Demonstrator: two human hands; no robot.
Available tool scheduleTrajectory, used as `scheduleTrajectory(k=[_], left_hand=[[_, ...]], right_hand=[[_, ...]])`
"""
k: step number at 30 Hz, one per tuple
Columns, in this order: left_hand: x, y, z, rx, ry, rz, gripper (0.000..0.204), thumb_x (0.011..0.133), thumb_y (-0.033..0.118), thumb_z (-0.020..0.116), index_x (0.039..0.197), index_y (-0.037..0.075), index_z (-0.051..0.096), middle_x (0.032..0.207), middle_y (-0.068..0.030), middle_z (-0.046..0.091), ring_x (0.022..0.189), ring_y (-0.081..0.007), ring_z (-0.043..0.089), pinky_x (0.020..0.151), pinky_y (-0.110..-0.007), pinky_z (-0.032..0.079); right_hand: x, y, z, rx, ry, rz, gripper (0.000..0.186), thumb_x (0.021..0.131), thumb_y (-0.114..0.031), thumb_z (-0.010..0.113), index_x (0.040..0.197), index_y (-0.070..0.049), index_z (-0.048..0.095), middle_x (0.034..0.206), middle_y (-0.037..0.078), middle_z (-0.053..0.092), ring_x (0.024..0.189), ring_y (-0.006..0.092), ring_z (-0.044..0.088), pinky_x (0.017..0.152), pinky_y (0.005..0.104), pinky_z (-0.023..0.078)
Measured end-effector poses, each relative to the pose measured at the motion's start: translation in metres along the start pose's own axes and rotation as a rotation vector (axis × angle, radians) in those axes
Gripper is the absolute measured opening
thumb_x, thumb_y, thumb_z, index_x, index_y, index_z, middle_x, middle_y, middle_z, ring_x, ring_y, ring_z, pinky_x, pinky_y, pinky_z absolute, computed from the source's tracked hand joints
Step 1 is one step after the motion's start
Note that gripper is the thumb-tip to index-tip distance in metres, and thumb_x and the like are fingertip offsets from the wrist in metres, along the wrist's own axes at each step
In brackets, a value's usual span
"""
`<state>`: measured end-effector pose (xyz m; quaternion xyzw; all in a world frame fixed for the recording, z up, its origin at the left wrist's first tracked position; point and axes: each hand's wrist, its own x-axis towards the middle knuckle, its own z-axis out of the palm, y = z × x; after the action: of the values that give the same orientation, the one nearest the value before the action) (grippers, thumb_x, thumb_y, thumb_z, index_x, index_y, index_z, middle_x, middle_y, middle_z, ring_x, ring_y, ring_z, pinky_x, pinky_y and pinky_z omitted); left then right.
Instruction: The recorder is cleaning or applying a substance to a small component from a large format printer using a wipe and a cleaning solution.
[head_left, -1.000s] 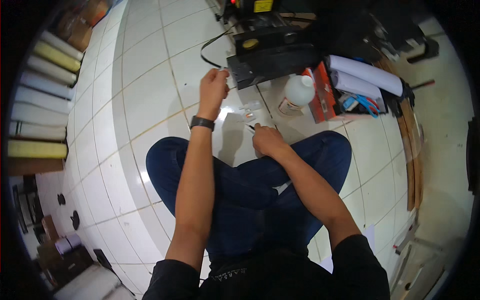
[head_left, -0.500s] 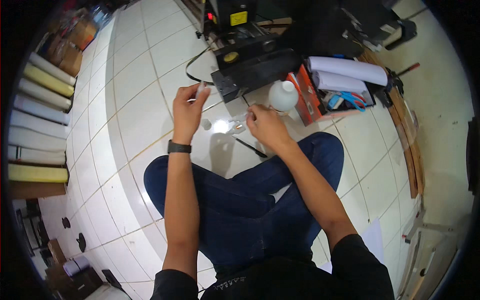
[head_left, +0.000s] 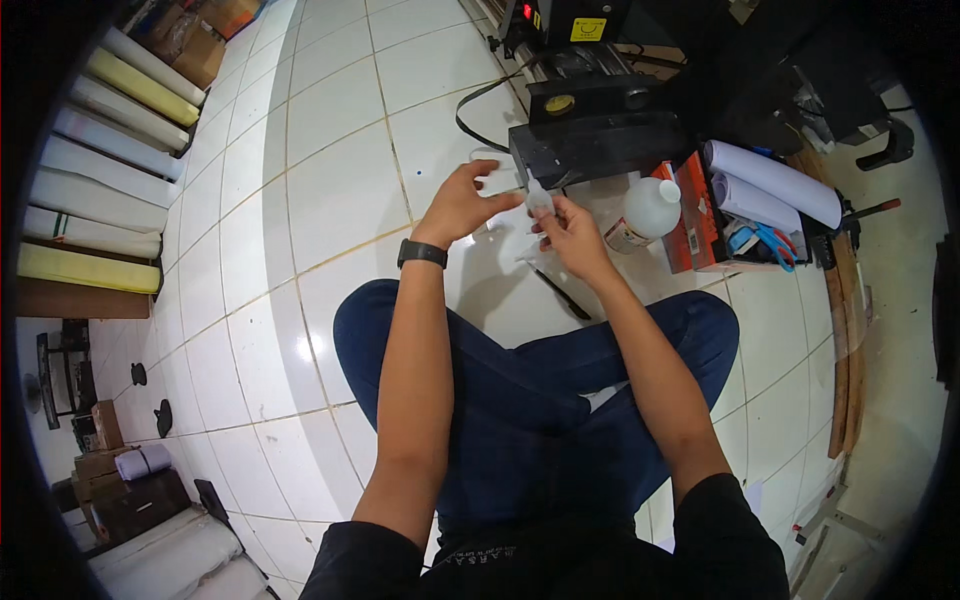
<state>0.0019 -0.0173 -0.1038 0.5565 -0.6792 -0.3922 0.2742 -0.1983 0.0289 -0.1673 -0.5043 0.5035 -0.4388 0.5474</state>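
My right hand (head_left: 572,232) grips a small translucent squeeze bottle (head_left: 540,195) with its nozzle pointing up. My left hand (head_left: 465,200) is open just to the left of it, thumb reaching toward the bottle, fingertips apart. Beneath them, small clear pieces (head_left: 530,255) lie on the white tile floor (head_left: 340,190), too small to make out fully. A slim black tool (head_left: 560,292), like a pen or knife, lies below my right hand. Right of that hand stands a large white bottle (head_left: 648,208) with a white cap.
A black machine (head_left: 600,145) with a cable (head_left: 468,125) is ahead. An orange-black box (head_left: 700,245) holds paper rolls (head_left: 770,180) and scissors (head_left: 775,240). Wooden planks (head_left: 840,400) lie right, fabric or paper rolls (head_left: 105,140) left, and my crossed legs (head_left: 510,390) below.
My right hand has left the black tool and come up to grip the small bottle, which my left hand held half a second ago. My left fingers have since opened.
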Motion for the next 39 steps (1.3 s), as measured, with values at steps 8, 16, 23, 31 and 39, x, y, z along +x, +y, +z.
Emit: scheduleTrajectory(k=[8,16,23,31,39], left_hand=[[0.004,-0.096,0.057,0.62,-0.069,-0.257,0.074,0.064,0.023,0.085,0.126,0.002,0.05,0.117,-0.0221,0.061,0.114,-0.0385,0.059,0.094,-0.043,0.051],[0.005,-0.086,0.061,0.533,0.06,-0.152,0.029,0.072,0.015,0.075,0.095,0.0,0.064,0.098,-0.0227,0.069,0.095,-0.038,0.066,0.084,-0.045,0.053],[0.001,-0.001,0.043,0.216,0.269,-0.032,0.024,0.072,0.013,0.072,0.089,-0.002,0.064,0.078,-0.016,0.07,0.07,-0.0271,0.068,0.068,-0.036,0.053],[-0.001,0.038,0.027,0.014,0.257,0.042,0.021,0.074,0.01,0.072,0.088,-0.002,0.064,0.073,-0.0101,0.067,0.063,-0.0156,0.061,0.063,-0.03,0.05],[-0.002,0.043,0.035,-0.006,0.207,0.091,0.021,0.072,0.008,0.071,0.09,-0.002,0.066,0.074,-0.0134,0.068,0.065,-0.0211,0.063,0.063,-0.032,0.05]], right_hand=[[0.003,0.006,-0.018,-0.164,0.057,-0.114,0.026,0.097,-0.015,0.059,0.117,0.0,0.055,0.092,0.006,0.067,0.081,0.0116,0.064,0.069,0.0267,0.051],[-0.007,-0.008,-0.023,-0.238,0.056,-0.155,0.025,0.092,-0.011,0.062,0.112,0.002,0.054,0.094,0.013,0.068,0.081,0.0171,0.064,0.073,0.0317,0.052],[-0.018,-0.052,-0.028,-0.25,0.097,-0.228,0.02,0.09,-0.011,0.063,0.105,0.001,0.059,0.083,0.009,0.065,0.071,0.0133,0.06,0.061,0.0275,0.049],[-0.019,-0.073,-0.031,-0.188,0.201,-0.286,0.017,0.088,-0.011,0.065,0.102,-0.001,0.062,0.071,-0.001,0.056,0.061,0.0035,0.048,0.053,0.0219,0.038],[-0.025,-0.084,-0.027,-0.319,0.24,-0.297,0.018,0.087,-0.013,0.066,0.101,-0.002,0.063,0.071,0.0,0.058,0.059,0.0042,0.049,0.053,0.0229,0.041]])
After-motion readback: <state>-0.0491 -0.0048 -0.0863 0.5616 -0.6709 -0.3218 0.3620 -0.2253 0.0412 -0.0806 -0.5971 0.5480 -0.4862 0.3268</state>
